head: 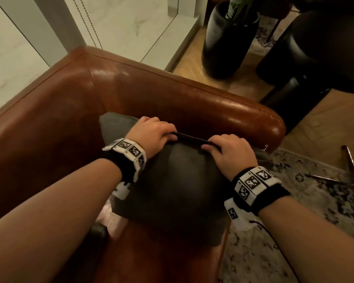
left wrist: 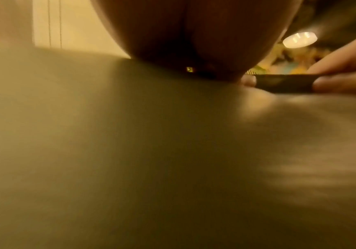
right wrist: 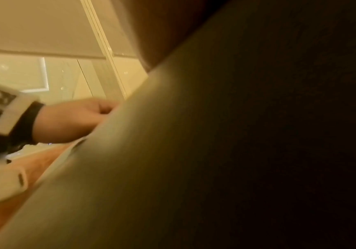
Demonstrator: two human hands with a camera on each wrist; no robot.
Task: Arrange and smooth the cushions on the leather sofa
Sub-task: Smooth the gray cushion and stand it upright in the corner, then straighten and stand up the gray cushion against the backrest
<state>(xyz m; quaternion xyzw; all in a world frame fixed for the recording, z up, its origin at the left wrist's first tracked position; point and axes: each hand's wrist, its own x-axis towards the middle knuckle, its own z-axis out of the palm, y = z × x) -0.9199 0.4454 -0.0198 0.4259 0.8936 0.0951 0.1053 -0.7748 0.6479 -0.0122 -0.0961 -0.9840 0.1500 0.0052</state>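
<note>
Two hands on one dark cushion point(head: 172, 184), seen from the head camera. Cushion standing on the seat of the brown leather sofa point(head: 55, 111), tucked into the corner where backrest meets armrest. Left hand point(head: 151, 133) curled over the cushion's top edge, fingers hooked over the far side, thumb on the near face. Right hand point(head: 231, 154) gripping the same edge just beside it, thumb toward the left hand, a short stretch of the seam showing between the two. Marker bands on both wrists. Beyond the armrest, a tall black pot point(head: 229, 41) with a plant on the wood floor; a patterned rug point(head: 294, 221) to the right of the sofa.

Over to the left wrist view: blurred cushion fabric point(left wrist: 130, 151) filling most of the frame, heel of the left hand point(left wrist: 194, 33) dark up top. At the right, the right hand point(left wrist: 347, 59) pinching the dark edge strip, thumb below, fingers above.

Right wrist view next: cushion point(right wrist: 215, 151) close and dark across the frame, own fingers hidden, grip not readable here. Left hand point(right wrist: 70, 119) visible at the left, closed over the cushion's edge.
</note>
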